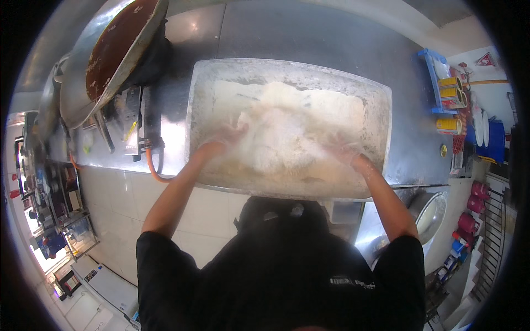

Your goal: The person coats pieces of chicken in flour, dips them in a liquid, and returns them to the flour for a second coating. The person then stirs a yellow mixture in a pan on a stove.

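Observation:
A large rectangular metal tray point(379, 136) stands before me, with white flour point(232, 97) spread in it and a flour-covered heap point(281, 140) at its middle. My left hand point(234, 132), in what looks like a thin clear glove, is over the left part of the tray, beside the heap. Over the right part is my right hand point(343, 147), also in a clear glove. Both hands are blurred by motion and flour dust, so whether the fingers hold anything cannot be told.
A big tilted metal pan point(136, 53) and a burner unit with an orange hose point(152, 165) are at the left of the steel counter point(290, 29). Yellow cans point(449, 97) and a blue rack point(432, 78) stand right. A metal bowl point(432, 215) is at the lower right.

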The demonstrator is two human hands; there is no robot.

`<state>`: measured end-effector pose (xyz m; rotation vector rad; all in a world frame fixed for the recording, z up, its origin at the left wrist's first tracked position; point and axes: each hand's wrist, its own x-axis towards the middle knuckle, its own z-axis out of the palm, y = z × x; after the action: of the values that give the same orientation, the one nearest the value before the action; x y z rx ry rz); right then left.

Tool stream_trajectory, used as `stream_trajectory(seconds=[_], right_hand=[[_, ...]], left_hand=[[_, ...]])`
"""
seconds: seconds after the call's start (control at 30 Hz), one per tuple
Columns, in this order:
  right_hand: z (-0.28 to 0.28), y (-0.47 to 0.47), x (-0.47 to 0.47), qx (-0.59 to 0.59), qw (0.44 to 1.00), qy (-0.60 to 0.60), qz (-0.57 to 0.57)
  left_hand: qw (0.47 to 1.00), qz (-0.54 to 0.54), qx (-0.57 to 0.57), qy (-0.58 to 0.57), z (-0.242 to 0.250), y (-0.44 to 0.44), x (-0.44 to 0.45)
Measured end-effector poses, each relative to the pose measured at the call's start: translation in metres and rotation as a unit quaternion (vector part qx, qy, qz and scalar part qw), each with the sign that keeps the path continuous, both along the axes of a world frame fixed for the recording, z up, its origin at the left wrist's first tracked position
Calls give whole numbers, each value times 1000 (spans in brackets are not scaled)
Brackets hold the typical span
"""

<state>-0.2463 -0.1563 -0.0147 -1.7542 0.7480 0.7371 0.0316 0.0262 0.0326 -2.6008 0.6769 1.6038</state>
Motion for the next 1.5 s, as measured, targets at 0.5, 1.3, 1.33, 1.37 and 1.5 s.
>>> stream_trajectory(seconds=[0.5, 1.3, 1.33, 1.37, 1.5], right_hand=[[15, 17, 58, -121, 983, -133, 26], [-5, 13, -20, 56, 986, -90, -125], [-12, 24, -16, 14, 983, -183, 3], [-14, 34, -12, 7, 947, -316, 50], [-19, 48, 44, 310, 892, 12, -330]], left_hand=[[886, -74, -408, 208, -62, 12, -13], [983, 13, -150, 110, -30, 15, -27], [972, -23, -178, 151, -32, 10, -34], [954, -54, -210, 209, -32, 9, -45], [865, 111, -307, 381, -36, -10, -66]])
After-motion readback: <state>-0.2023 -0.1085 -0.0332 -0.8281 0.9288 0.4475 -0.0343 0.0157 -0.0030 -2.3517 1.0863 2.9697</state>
